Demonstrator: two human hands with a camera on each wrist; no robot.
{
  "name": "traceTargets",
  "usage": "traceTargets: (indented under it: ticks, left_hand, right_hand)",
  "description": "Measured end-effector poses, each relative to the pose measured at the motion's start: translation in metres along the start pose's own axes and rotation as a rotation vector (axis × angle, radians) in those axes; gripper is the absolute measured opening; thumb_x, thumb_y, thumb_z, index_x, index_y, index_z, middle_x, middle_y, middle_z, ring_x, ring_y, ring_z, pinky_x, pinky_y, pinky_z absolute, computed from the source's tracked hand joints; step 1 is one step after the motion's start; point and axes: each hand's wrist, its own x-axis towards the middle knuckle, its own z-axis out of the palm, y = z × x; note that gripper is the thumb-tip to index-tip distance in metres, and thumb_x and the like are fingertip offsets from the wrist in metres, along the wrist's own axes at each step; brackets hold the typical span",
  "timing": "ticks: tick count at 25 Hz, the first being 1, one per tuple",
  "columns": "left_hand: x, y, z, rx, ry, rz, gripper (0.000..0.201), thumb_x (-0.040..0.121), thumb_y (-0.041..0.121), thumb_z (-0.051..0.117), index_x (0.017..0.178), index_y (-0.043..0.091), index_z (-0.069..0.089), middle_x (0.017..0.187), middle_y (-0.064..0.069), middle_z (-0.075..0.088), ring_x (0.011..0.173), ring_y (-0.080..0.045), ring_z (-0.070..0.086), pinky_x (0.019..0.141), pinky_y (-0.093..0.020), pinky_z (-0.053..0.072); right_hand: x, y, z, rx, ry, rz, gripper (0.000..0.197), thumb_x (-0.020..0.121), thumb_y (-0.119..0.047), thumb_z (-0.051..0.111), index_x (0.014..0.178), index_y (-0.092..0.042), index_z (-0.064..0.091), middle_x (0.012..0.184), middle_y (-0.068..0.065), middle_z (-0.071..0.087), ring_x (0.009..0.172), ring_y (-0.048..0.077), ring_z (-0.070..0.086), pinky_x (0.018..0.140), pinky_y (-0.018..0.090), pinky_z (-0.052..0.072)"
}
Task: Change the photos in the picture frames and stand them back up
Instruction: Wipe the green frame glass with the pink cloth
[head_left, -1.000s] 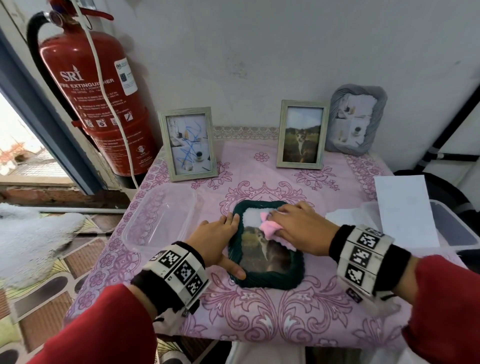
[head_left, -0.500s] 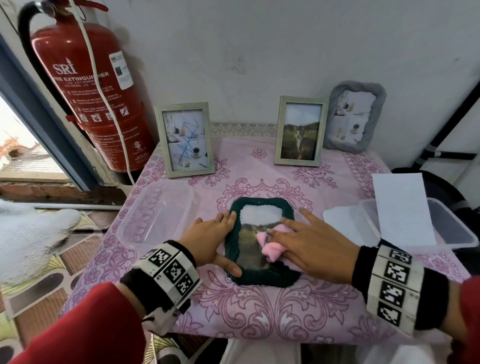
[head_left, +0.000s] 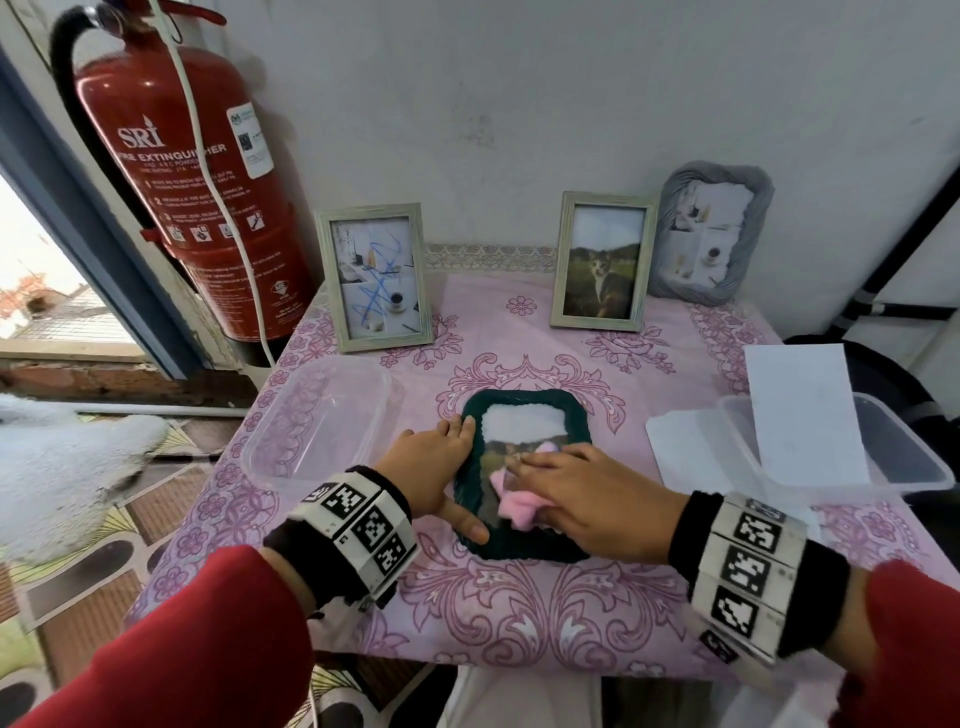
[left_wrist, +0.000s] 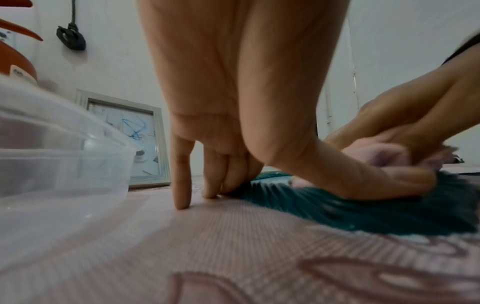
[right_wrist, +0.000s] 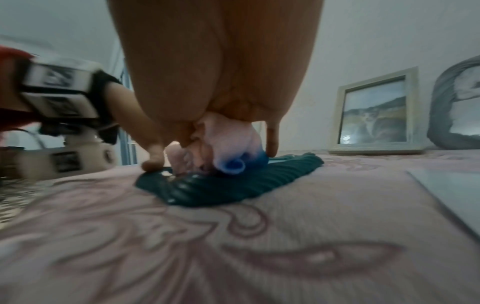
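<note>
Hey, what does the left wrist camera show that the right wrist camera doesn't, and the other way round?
Only the left wrist view: the clear container and the upright frame with the blue-scribbled photo. Only the right wrist view: the cat-photo frame, the grey frame beside it, and a blue patch on the pink cloth. Both: the dark green frame lying flat on the pink tablecloth, the left hand steadying its edge, and the right hand pressing that cloth onto it.

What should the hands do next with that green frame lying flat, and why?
Probably lift the pink cloth clear of the green frame, so it can be stood up: the frame lies flat with a photo in it, the right hand presses the cloth on its front, and the left hand steadies its edge.
</note>
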Motion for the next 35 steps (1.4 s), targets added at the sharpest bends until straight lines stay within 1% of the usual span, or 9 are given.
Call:
traceTargets:
  ticks: [4,7,11,15,19,22,25,28,35]
  left_hand:
    - [0.0,-0.003,0.0,-0.017,-0.006,0.016,0.126,0.062,0.063,0.071,0.148,0.005,0.0,0.157,-0.015,0.005,0.136,-0.029,0.032,0.11,-0.04,0.032]
    - [0.001,-0.006,0.001,-0.01,0.003,0.029,0.125,0.062,0.064,0.07,0.149,0.006,0.001,0.157,-0.014,0.006,0.135,-0.029,0.034,0.11,-0.039,0.032]
    - [0.002,-0.006,0.003,0.011,0.016,0.019,0.126,0.061,0.066,0.069,0.149,0.007,0.0,0.158,-0.012,0.005,0.134,-0.028,0.036,0.108,-0.04,0.033]
    - [0.0,-0.006,0.005,0.011,0.026,0.014,0.125,0.062,0.067,0.068,0.149,0.009,-0.001,0.158,-0.01,0.003,0.135,-0.027,0.035,0.107,-0.041,0.031]
    - [0.0,-0.007,0.005,-0.008,0.029,0.017,0.125,0.062,0.066,0.068,0.149,0.009,-0.001,0.158,-0.011,0.002,0.136,-0.027,0.033,0.108,-0.041,0.029]
    - [0.0,-0.01,0.007,-0.02,0.036,0.025,0.125,0.062,0.067,0.067,0.149,0.009,-0.001,0.159,-0.009,0.002,0.136,-0.025,0.034,0.107,-0.04,0.029]
    - [0.001,-0.011,0.008,-0.024,0.046,0.032,0.125,0.062,0.067,0.068,0.149,0.01,0.0,0.159,-0.008,0.004,0.134,-0.025,0.036,0.106,-0.039,0.031]
    - [0.001,-0.011,0.009,-0.026,0.056,0.036,0.125,0.061,0.068,0.068,0.149,0.01,0.0,0.158,-0.008,0.005,0.134,-0.024,0.037,0.106,-0.04,0.031]
    - [0.002,-0.009,0.008,-0.021,0.041,0.02,0.126,0.061,0.067,0.068,0.149,0.009,0.0,0.158,-0.01,0.005,0.136,-0.026,0.034,0.106,-0.042,0.03]
  right_hand:
    - [-0.022,0.006,-0.001,-0.234,0.061,-0.041,0.036,0.098,-0.033,0.033,0.133,-0.026,0.039,0.14,-0.006,0.046,0.132,0.02,0.037,0.109,0.045,0.023]
    - [-0.017,0.024,-0.005,-0.344,-0.001,0.074,0.05,0.099,-0.045,0.025,0.143,-0.022,0.028,0.154,0.0,0.028,0.144,0.024,0.02,0.115,0.053,0.01]
    - [0.016,0.038,-0.011,-0.389,0.056,0.157,0.052,0.098,-0.044,0.031,0.144,-0.02,0.027,0.157,0.009,0.014,0.142,0.025,0.019,0.113,0.045,0.018]
    - [0.045,0.026,-0.013,-0.202,0.101,0.145,0.043,0.093,-0.024,0.044,0.136,-0.018,0.04,0.136,0.008,0.038,0.124,0.023,0.034,0.103,0.036,0.025]
    - [0.026,0.001,-0.005,0.03,0.094,-0.05,0.032,0.092,-0.022,0.046,0.122,-0.02,0.057,0.126,0.002,0.049,0.118,0.019,0.041,0.101,0.036,0.03]
    - [-0.004,0.0,0.002,0.009,0.095,-0.131,0.033,0.093,-0.026,0.04,0.122,-0.022,0.056,0.125,-0.004,0.054,0.115,0.014,0.044,0.103,0.035,0.033]
    - [-0.021,0.014,0.0,-0.169,0.071,-0.067,0.037,0.096,-0.036,0.032,0.13,-0.031,0.047,0.128,-0.01,0.05,0.121,0.01,0.043,0.119,0.037,0.013]
    - [-0.014,0.027,-0.006,-0.279,0.084,0.01,0.039,0.099,-0.037,0.03,0.134,-0.027,0.041,0.125,-0.007,0.048,0.121,0.013,0.044,0.118,0.038,0.003]
    - [0.031,0.03,-0.014,-0.115,0.101,0.121,0.037,0.095,-0.034,0.044,0.13,-0.021,0.048,0.119,0.003,0.049,0.111,0.021,0.042,0.092,0.03,0.028]
